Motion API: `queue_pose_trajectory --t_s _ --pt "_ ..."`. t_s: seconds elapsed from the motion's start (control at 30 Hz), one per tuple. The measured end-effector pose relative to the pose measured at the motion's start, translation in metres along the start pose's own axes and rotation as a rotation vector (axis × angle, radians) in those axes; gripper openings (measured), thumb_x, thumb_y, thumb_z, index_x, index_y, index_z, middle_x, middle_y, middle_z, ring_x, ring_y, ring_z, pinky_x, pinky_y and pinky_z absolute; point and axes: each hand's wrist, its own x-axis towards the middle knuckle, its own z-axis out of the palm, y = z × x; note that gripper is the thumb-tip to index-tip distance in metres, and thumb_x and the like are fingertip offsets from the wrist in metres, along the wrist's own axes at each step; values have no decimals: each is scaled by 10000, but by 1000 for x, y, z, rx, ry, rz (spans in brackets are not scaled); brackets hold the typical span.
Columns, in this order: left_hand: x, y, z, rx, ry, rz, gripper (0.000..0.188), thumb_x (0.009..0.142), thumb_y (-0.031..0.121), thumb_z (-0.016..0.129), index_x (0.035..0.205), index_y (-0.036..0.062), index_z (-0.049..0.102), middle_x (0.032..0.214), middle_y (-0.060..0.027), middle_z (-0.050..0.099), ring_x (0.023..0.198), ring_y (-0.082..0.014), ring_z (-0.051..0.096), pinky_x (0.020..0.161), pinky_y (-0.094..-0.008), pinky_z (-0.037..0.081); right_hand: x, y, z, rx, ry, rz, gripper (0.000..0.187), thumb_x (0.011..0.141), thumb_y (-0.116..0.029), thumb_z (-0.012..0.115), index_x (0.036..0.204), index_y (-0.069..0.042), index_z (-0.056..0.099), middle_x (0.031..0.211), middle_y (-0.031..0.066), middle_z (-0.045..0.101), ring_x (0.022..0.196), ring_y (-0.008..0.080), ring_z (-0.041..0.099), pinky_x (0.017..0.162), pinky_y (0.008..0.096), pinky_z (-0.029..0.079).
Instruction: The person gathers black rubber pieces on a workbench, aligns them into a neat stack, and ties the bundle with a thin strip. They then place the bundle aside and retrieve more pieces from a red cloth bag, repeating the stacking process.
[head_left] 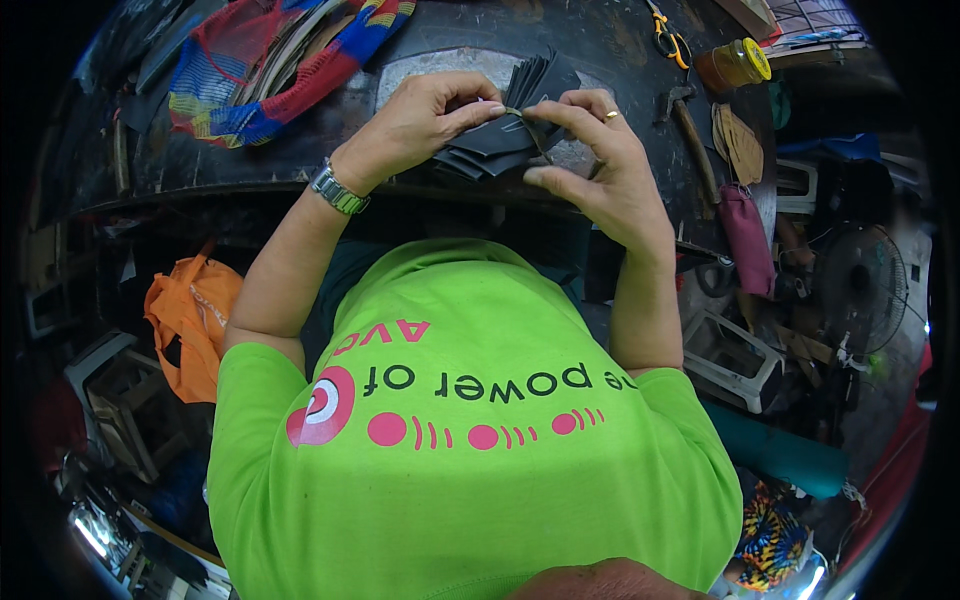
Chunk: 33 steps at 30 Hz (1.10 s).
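Over the dark worktable, both hands meet at a bundle of black flat pieces [485,145], fanned out at its upper and lower ends and gathered in the middle. A thin brownish cord [514,111] crosses the gathered part. My left hand [435,118], with a metal watch [338,188] on its wrist, pinches the cord between thumb and forefinger. From the other side my right hand [605,150], wearing a ring, has its curled forefinger at the cord. Its thumb stands away, beside a loose end of the cord. The exact grip of the right fingers is partly hidden.
At the table's [120,195] far left lies a red, blue and yellow net bag [280,70] with flat pieces inside. Orange-handled scissors [668,42], a yellow-lidded jar [735,66], a hammer [692,140] and brown cut pieces [738,145] lie right. A fan [862,280] stands beyond.
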Motion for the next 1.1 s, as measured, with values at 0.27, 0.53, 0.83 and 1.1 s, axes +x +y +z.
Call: queue_pose_trajectory --t_s 0.27,0.53,0.83,1.1 --pt "0 1 0 -13 -22 -38 223 1033 186 651 1066 -34 674 904 12 628 858 -59 535 783 -237 472 5 -7 -16 109 -210 -21 767 678 -11 863 1390 -112 599 1225 123 605 1059 294 620 908 378 525" --pt "1 -4 5 -43 76 77 228 1003 237 686 1019 10 702 690 -8 556 648 -74 454 596 -272 401 3 -11 -25 84 -249 -8 694 701 7 833 1351 -104 619 1073 120 646 949 295 651 847 364 536" --pt "2 -7 6 -39 76 86 235 999 242 691 1003 8 704 687 -28 573 636 -87 461 594 -278 408 11 -3 -1 123 -53 -167 343 777 88 730 1091 -52 736 975 101 682 878 256 700 777 340 553" --pt "1 -16 7 -61 86 95 235 996 237 691 990 2 695 673 -44 555 629 -98 460 594 -289 412 12 8 7 -137 76 -236 432 736 104 725 1108 -111 768 1009 78 698 958 265 681 807 360 554"
